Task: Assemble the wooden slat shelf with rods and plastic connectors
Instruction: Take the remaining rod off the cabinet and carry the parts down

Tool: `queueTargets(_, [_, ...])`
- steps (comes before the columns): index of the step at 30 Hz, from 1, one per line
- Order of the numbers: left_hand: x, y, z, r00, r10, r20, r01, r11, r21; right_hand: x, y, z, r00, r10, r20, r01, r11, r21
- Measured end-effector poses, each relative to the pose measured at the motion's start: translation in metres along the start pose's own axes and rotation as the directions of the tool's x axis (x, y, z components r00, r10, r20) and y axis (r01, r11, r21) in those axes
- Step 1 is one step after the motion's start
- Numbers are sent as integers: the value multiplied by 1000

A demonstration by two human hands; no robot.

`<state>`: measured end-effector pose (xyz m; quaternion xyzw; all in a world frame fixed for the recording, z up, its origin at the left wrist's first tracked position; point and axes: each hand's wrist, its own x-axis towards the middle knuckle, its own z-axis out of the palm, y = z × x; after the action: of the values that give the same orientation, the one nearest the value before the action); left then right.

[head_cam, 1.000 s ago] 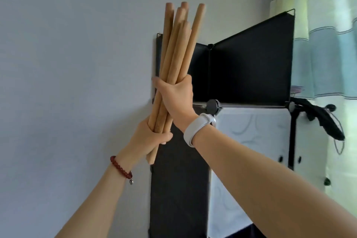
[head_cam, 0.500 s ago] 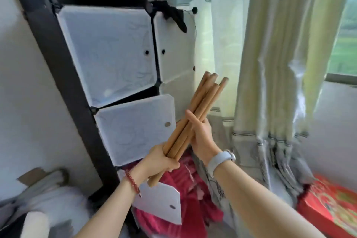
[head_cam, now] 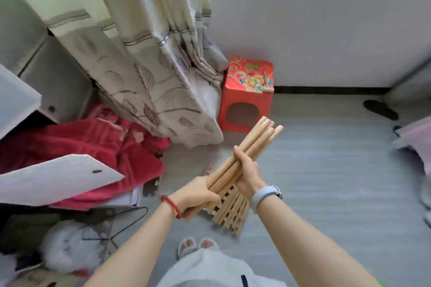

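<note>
- Risk: bundle of wooden rods (head_cam: 247, 156) held loose and tilted, upper ends fanned out toward red stool (head_cam: 247, 95); likely to slide apart or drop one if either grip relaxes, since several round smooth sticks sit side by side with nothing binding them.
- Risk: lowering bundle onto stack of wooden slat panels (head_cam: 229, 209) on floor (head_cam: 326, 170) directly under hands; dropped rods could roll away across the smooth floor or under curtain (head_cam: 163, 65).
- Risk: clutter close by on the left, red cloth (head_cam: 93, 142), white panel (head_cam: 58, 177), wire hanger (head_cam: 121, 223); could snag rod ends when swinging bundle down.
- Risk: feet in slippers (head_cam: 198, 244) just below work spot; falling rod could hit toes.
- Left hand (head_cam: 198, 196): clenched round lower end of rod bundle, fingers wrapped under, red bead bracelet (head_cam: 172, 205) at wrist.
- Right hand (head_cam: 247, 170): grasping bundle at mid-length, thumb over top, fingers curled beneath; grey wristband (head_cam: 263, 196) on wrist.
- Both hands on same bundle, close together, no free hand.
- Rods: in air, above slat panels, not touching them as far as visible; angled up and to the right.
- Plastic connectors: not identifiable anywhere; small items on stool top too blurred to name.
- Assembly judged not started: slats stacked flat, no rods fitted.
</note>
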<state>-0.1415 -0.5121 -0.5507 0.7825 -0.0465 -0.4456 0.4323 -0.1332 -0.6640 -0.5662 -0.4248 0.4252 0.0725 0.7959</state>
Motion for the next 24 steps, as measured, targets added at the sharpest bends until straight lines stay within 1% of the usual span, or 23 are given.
queueTargets(2, [11,-12,27,995,-5,100,4,1000,10,3,15,-30,996,27,-89,-26,1000,10])
queueTargets(5, [16,-31,48,976,-31,216,19,998,57,-2,39,-58,978,64,-201,-60,998,27])
queueTargets(8, [12,-46,61,956,-83,282,69,996,59,-9,60,-73,964,104,-244,-92,994,60])
queueTargets(10, [7,-48,69,948,-92,305,83,996,42,-14,67,-80,962,120,-244,-100,991,92])
queueTargets(15, [11,-36,78,949,-128,287,125,992,31,-11,55,-89,975,133,-179,-114,987,114])
queueTargets(18, [25,-21,86,959,-128,255,127,992,21,1,38,-98,982,153,-112,-146,987,69])
queueTargets(21, [50,-4,105,972,-138,189,136,990,22,18,19,-115,982,169,-88,-168,986,20])
queueTargets(24, [80,27,139,988,-127,86,128,992,-1,38,-9,-144,982,174,-69,-175,984,-15])
